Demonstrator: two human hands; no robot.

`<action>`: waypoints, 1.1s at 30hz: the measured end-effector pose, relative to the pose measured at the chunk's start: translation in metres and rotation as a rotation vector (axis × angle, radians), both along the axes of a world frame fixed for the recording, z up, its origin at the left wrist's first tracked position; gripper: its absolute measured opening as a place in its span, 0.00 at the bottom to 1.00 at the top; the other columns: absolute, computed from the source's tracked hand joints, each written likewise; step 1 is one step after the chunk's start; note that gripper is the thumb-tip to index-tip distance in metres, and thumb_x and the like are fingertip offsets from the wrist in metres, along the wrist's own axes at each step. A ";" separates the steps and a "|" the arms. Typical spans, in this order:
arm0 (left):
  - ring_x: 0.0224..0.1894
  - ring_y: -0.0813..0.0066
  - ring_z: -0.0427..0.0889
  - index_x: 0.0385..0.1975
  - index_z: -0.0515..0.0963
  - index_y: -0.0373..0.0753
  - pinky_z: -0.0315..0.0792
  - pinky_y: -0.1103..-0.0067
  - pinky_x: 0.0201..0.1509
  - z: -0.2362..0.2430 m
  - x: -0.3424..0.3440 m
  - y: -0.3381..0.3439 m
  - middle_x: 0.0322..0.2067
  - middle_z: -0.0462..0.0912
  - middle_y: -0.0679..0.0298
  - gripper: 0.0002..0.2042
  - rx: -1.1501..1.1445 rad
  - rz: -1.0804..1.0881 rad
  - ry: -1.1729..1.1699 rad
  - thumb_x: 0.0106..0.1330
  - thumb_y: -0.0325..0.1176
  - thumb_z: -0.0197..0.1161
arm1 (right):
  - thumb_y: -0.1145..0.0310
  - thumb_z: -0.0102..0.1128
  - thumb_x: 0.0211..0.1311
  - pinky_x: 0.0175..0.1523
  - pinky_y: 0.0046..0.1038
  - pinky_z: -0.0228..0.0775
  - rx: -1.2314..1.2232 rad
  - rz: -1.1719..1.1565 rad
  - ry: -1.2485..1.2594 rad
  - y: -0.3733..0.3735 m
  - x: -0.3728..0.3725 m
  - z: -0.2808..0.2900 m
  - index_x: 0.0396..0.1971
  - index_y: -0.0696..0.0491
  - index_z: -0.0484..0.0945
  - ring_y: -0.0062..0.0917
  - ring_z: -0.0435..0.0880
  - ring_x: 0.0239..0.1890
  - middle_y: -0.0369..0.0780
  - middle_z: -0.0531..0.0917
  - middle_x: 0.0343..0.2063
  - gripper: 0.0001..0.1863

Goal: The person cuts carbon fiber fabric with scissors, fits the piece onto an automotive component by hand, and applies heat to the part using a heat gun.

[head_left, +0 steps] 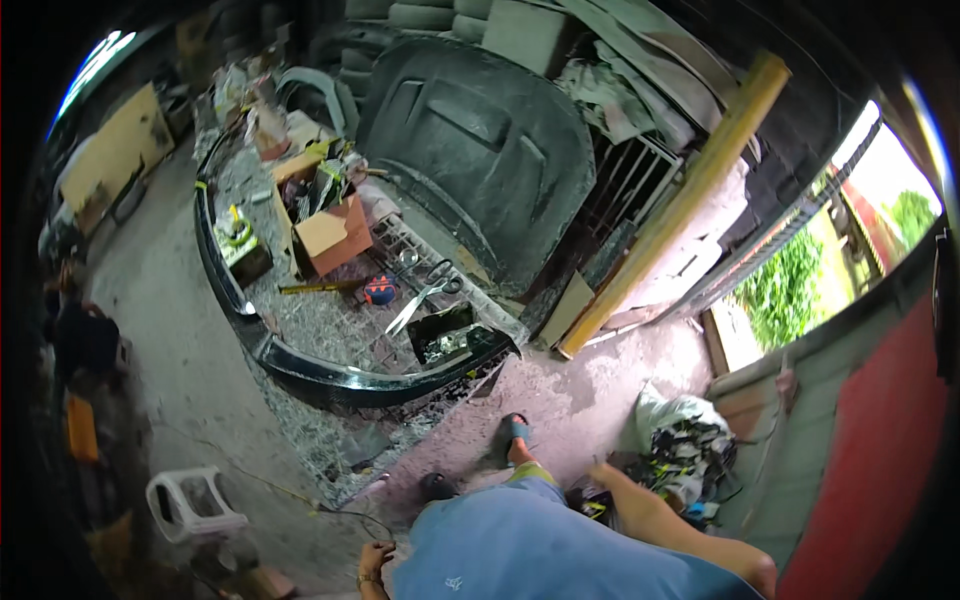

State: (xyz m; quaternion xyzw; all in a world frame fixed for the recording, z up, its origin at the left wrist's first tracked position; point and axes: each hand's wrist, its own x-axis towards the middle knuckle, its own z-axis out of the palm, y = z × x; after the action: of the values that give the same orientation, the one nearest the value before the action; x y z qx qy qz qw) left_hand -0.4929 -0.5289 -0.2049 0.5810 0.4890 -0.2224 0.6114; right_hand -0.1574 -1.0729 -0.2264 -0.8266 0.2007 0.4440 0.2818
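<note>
My left hand [375, 556] hangs low by my blue shirt, with a band on its wrist. Its fingers are loosely bent and apart, and nothing shows in them. A thin dark cord [360, 515] runs across the floor close to those fingers. With the elbow bent out, my right hand [601, 474] is at my right side, above a dark object [592, 503] partly covered by my arm and shirt. The fingers of this hand are too small and smeared to read. A glossy black curved car part [330, 385] lies along the edge of the splattered worktable [385, 235] ahead of me.
Scissors [418, 304], a blue-and-orange round object [380, 290] and an open cardboard box [335, 235] lie on the table. Behind leans a dark car hood [475, 150]. A yellow post [680, 205] slants at right. Around me are a stuffed white sack [680, 425] and a white plastic stool [195, 505].
</note>
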 end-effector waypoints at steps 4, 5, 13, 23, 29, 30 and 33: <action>0.32 0.68 0.83 0.32 0.80 0.32 0.77 0.72 0.37 -0.039 -0.038 -0.071 0.30 0.84 0.61 0.08 -0.032 0.007 0.284 0.56 0.30 0.65 | 0.54 0.59 0.58 0.24 0.28 0.69 0.051 -0.098 0.222 -0.030 -0.061 0.037 0.32 0.54 0.80 0.25 0.76 0.24 0.41 0.80 0.28 0.16; 0.32 0.68 0.83 0.32 0.80 0.32 0.77 0.72 0.37 -0.032 -0.042 -0.089 0.30 0.84 0.61 0.08 0.011 -0.092 0.299 0.56 0.30 0.65 | 0.54 0.57 0.57 0.16 0.24 0.62 0.183 0.042 0.232 -0.042 -0.060 0.024 0.25 0.51 0.78 0.21 0.69 0.12 0.35 0.77 0.20 0.15; 0.31 0.68 0.83 0.30 0.79 0.32 0.77 0.73 0.36 -0.010 -0.016 -0.185 0.30 0.84 0.60 0.08 0.074 0.103 -0.020 0.56 0.31 0.65 | 0.59 0.51 0.63 0.39 0.28 0.72 0.202 0.190 0.078 0.007 0.113 0.042 0.50 0.49 0.77 0.24 0.81 0.37 0.36 0.82 0.42 0.18; 0.27 0.72 0.81 0.30 0.78 0.34 0.75 0.77 0.30 -0.012 0.107 -0.229 0.24 0.81 0.63 0.11 0.119 0.780 -0.156 0.63 0.38 0.62 | 0.54 0.53 0.62 0.41 0.31 0.72 0.264 0.432 0.033 0.058 0.285 0.058 0.53 0.51 0.74 0.27 0.82 0.39 0.37 0.81 0.43 0.23; 0.32 0.70 0.82 0.36 0.80 0.35 0.75 0.75 0.36 -0.042 0.126 -0.327 0.32 0.83 0.59 0.16 0.161 0.975 -0.107 0.68 0.44 0.54 | 0.56 0.53 0.61 0.37 0.31 0.73 0.241 0.708 0.137 0.074 0.320 0.020 0.50 0.53 0.75 0.28 0.83 0.37 0.39 0.81 0.42 0.22; 0.39 0.70 0.79 0.42 0.77 0.35 0.73 0.74 0.42 -0.033 0.152 -0.344 0.38 0.81 0.58 0.18 0.112 1.010 -0.197 0.68 0.46 0.54 | 0.56 0.53 0.61 0.35 0.31 0.73 0.228 0.767 0.148 0.071 0.325 0.013 0.50 0.53 0.76 0.28 0.83 0.36 0.40 0.81 0.41 0.22; 0.47 0.69 0.76 0.48 0.73 0.34 0.70 0.73 0.50 0.019 0.209 -0.383 0.46 0.78 0.57 0.22 -0.070 0.984 -0.268 0.68 0.48 0.55 | 0.55 0.54 0.60 0.32 0.30 0.73 0.251 0.849 0.137 0.077 0.330 -0.005 0.49 0.53 0.76 0.28 0.83 0.35 0.40 0.81 0.41 0.22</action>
State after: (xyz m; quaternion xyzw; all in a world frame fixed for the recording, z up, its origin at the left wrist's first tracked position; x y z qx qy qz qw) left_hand -0.2842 -0.9117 -0.1858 0.2847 0.6142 0.1520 0.7202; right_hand 0.1728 -0.9960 -0.2317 -0.7637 -0.1936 0.5950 0.1585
